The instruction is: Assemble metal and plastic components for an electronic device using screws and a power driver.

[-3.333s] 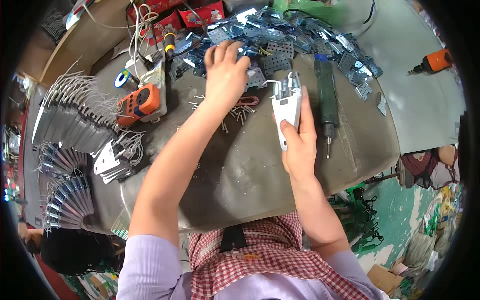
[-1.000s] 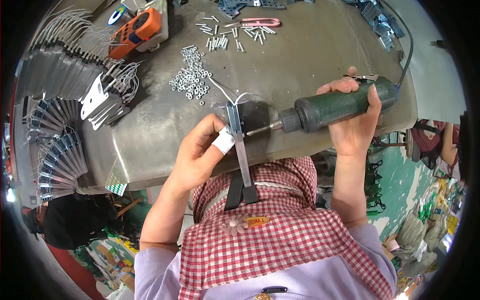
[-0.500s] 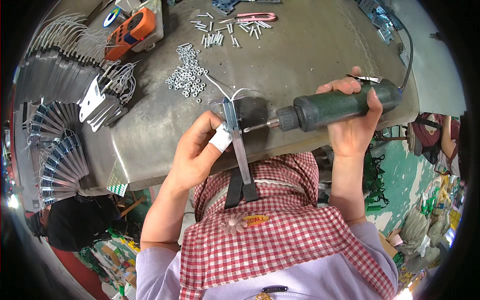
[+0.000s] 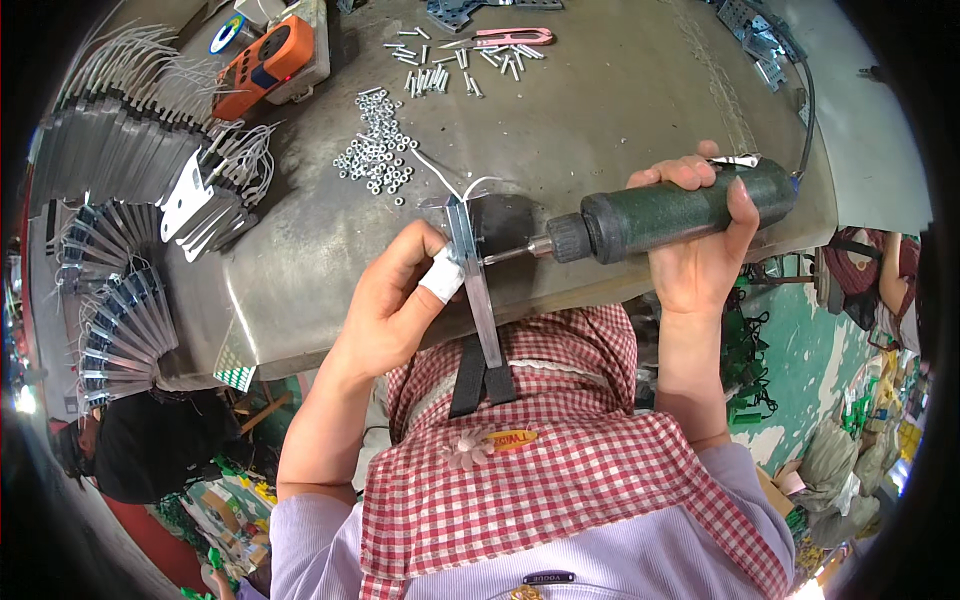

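Note:
My left hand [image 4: 405, 290], its thumb wrapped in white tape, is closed on a narrow metal bar assembly [image 4: 480, 300] held at the table's near edge. Two white wires [image 4: 436, 172] stick out of its far end. In my right hand [image 4: 700, 240] lies a dark green electric screwdriver [image 4: 665, 215], pointing left. Its bit [image 4: 510, 254] reaches the right side of the bar; whether the tip sits in a screw is too small to tell. A pile of small nuts [image 4: 375, 150] lies beyond my left hand, with several loose screws [image 4: 430, 78] farther off.
Pink-handled scissors [image 4: 515, 37] lie at the back. Rows of wired metal bars [image 4: 120, 140] and white-plated pieces [image 4: 190, 215] line the left side, near an orange device [image 4: 265, 65]. Perforated metal plates [image 4: 760, 45] lie far right. The screwdriver's cable [image 4: 808, 110] runs back over the table.
My right hand has brought the screwdriver slightly left, so its bit now meets the bar, where before a small gap showed. My left hand keeps the bar in place.

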`<state>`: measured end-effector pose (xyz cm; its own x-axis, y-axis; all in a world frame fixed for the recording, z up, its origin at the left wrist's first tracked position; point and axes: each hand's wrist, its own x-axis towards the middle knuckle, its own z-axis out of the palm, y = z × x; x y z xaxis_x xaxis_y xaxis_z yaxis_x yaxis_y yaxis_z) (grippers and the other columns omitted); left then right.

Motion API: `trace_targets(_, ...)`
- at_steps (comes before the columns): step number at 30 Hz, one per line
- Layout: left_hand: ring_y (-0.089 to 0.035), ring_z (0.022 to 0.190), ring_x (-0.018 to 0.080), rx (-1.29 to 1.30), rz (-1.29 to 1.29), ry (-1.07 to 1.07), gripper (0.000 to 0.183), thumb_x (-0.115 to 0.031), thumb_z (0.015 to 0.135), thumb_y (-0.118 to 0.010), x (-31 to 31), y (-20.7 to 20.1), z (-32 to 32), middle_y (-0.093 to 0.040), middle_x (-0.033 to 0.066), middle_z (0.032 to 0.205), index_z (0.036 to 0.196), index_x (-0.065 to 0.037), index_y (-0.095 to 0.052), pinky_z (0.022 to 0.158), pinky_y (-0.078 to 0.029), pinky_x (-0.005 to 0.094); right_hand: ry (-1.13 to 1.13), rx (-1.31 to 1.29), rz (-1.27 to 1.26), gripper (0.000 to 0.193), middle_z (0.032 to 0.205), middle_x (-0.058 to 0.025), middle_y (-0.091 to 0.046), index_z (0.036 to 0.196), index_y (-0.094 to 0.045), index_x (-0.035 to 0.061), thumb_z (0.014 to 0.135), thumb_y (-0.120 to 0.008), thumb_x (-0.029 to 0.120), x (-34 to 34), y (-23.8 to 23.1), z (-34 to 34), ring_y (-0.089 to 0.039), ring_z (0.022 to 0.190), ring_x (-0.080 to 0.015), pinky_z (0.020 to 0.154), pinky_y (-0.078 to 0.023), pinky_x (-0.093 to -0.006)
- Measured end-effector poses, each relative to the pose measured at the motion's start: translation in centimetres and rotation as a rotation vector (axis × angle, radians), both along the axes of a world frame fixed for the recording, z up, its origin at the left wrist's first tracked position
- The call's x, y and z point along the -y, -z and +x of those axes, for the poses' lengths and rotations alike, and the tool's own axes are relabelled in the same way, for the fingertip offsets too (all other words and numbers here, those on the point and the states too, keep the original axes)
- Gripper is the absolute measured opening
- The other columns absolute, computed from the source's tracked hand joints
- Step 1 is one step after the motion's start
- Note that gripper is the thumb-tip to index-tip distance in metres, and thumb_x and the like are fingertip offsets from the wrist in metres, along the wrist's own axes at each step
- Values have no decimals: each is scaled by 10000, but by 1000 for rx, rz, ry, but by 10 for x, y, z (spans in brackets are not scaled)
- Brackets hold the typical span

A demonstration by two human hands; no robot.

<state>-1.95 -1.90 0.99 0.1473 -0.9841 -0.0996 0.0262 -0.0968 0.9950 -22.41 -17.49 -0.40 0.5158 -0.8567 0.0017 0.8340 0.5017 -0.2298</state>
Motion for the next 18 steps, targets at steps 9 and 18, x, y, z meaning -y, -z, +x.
trace_targets(9,-519,748,161,451,-34,-3,148,-111,783,-612,3,-5,11,-538,71,778,846,-21,-512,695,-419,282,26,-34,31,416,876,-31,-520,1139,-435,57,787,-606,198,-3,3,-1,-504,881,-173,936,-333,-412)
trace_targets(18,-547,815,317,1365,46,-350,272,52,662,-616,20,-2,34,-564,151,860,904,-8,-508,696,-436,375,22,-31,49,426,887,-35,-509,1156,-417,45,801,-592,202,-4,1,1,-502,889,-177,942,-327,-417)
